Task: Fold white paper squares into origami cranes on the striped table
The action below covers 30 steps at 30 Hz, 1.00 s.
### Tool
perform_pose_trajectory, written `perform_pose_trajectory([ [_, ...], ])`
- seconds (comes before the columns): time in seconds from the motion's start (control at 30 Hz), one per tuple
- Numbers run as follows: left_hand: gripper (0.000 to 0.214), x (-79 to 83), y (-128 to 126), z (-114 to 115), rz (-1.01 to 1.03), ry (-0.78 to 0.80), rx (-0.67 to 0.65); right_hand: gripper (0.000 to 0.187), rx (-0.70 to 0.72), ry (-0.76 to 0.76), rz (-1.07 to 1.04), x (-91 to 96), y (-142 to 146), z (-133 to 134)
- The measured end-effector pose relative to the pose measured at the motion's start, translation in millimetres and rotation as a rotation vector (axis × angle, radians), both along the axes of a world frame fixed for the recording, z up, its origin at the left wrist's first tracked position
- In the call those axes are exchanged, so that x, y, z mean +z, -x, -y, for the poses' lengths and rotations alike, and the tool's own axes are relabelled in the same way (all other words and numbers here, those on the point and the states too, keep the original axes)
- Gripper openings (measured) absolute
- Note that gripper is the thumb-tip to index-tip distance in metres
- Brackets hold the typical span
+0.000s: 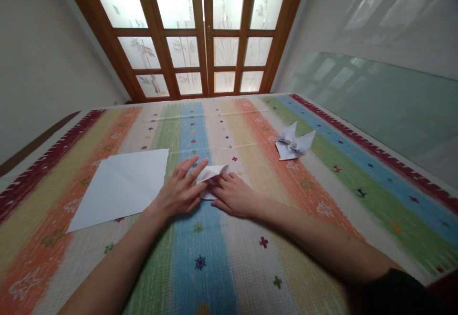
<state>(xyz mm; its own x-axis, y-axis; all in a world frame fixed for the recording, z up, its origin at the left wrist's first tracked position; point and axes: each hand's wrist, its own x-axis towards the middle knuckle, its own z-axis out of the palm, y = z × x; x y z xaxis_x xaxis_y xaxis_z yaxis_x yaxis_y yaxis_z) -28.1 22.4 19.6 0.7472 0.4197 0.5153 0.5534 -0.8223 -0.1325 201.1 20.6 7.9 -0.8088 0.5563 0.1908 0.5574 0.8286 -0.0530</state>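
Observation:
A small piece of white folded paper (212, 173) lies on the striped tablecloth in front of me, with one flap lifted and curling up toward the right. My left hand (181, 188) holds its left side, the upper fingers stretched along the edge and the thumb low against it. From the right, my right hand (234, 194) grips the paper, its fingertips reaching in under the raised flap. Both hands partly cover the paper, so its lower folds are hidden. Just left of my left hand lies a flat white sheet (119, 186) with faint creases.
Toward the far right a folded paper figure (294, 143) with pointed tips rests on the cloth. The striped tablecloth (200, 286) covers the table. Behind it are wooden doors (203, 67) with frosted panes; a glass panel (379, 100) leans along the right wall.

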Motion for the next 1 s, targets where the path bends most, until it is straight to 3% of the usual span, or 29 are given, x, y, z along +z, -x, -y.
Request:
perform_pose_trajectory([
  [0.17,0.042,13.0,8,0,-0.203,0.105,0.027,0.033,0.067,0.0,-0.049,-3.0,-12,0],
  [0.33,0.014,18.5,1,-5,-0.316,0.07,0.043,0.024,0.124,0.007,-0.118,-9.3,-23,1],
  [0.67,0.019,20.8,-27,-12,-0.243,0.013,0.127,0.025,0.193,-0.055,-0.225,-10.5,-45,12],
  [0.83,0.019,16.9,-40,-12,-0.217,0.047,0.231,0.023,0.2,-0.089,-0.276,-13.7,-48,14],
  [1.0,0.018,13.8,-44,-13,-0.196,0.101,0.228,0.022,0.19,-0.099,-0.299,-12.5,-47,15],
])
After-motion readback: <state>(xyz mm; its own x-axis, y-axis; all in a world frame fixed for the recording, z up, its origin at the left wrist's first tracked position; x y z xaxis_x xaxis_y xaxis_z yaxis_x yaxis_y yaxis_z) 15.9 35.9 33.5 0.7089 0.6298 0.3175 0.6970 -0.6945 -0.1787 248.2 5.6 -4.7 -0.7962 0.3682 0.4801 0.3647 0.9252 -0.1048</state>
